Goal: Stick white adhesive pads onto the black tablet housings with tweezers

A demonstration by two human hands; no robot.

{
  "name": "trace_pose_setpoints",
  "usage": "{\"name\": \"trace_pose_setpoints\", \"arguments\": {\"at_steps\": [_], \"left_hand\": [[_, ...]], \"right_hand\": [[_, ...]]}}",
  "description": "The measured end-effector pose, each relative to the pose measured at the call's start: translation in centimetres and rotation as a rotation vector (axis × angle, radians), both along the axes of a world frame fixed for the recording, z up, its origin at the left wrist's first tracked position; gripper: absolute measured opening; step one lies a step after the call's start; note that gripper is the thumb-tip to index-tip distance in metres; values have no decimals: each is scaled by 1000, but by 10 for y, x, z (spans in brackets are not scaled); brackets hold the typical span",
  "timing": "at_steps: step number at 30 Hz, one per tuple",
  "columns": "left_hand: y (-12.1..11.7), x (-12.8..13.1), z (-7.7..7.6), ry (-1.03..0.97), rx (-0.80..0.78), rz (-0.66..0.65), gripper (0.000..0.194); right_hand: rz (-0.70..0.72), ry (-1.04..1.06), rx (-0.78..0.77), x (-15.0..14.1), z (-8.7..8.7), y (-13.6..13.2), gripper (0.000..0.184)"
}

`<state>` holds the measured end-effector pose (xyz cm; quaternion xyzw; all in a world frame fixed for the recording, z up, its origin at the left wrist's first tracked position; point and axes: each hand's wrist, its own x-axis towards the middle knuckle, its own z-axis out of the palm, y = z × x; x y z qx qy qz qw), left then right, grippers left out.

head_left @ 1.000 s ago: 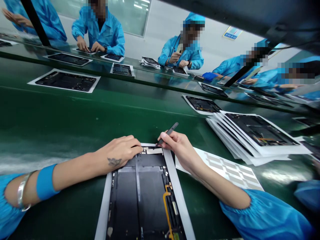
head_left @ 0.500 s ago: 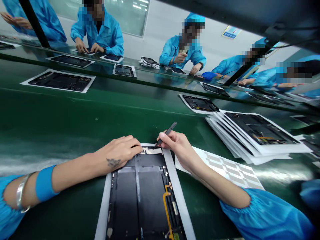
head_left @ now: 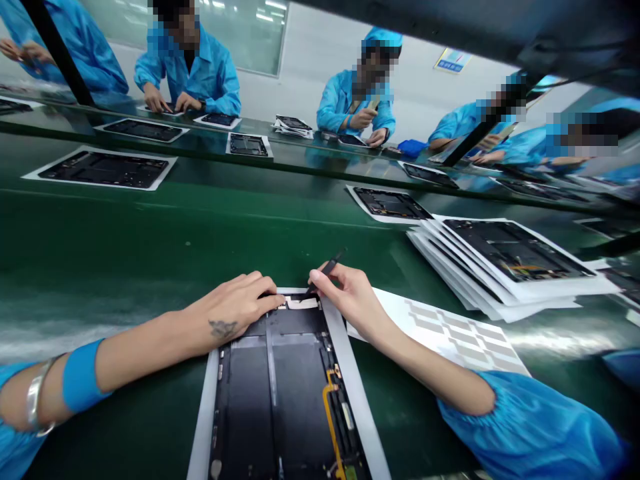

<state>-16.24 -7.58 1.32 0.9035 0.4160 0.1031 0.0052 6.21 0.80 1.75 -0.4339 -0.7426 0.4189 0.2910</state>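
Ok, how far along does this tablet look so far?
Apparently done: a pale strip sits at the top edge of the tablet housing. In hand: your right hand holds a black pointed tool at that edge, with your left hand resting beside it. Left: the backing sheet still carries many grey pads. Whether the stacked units are finished, I can't tell.

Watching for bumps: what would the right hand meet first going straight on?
The black tweezers in the right hand would probably touch the pale strip on the tablet housing first; depth is unclear.
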Motion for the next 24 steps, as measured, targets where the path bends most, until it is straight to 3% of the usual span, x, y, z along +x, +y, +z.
{"name": "trace_pose_setpoints", "arguments": {"at_steps": [4, 11, 24], "left_hand": [[0, -1, 1, 9, 21, -17, 39], [0, -1, 0, 21, 18, -13, 39], [0, -1, 1, 28, 21, -9, 41]], "right_hand": [[-48, 77, 35, 5, -2, -4, 37], [136, 57, 241, 0, -5, -17, 27], [208, 74, 430, 0, -10, -18, 19]]}}
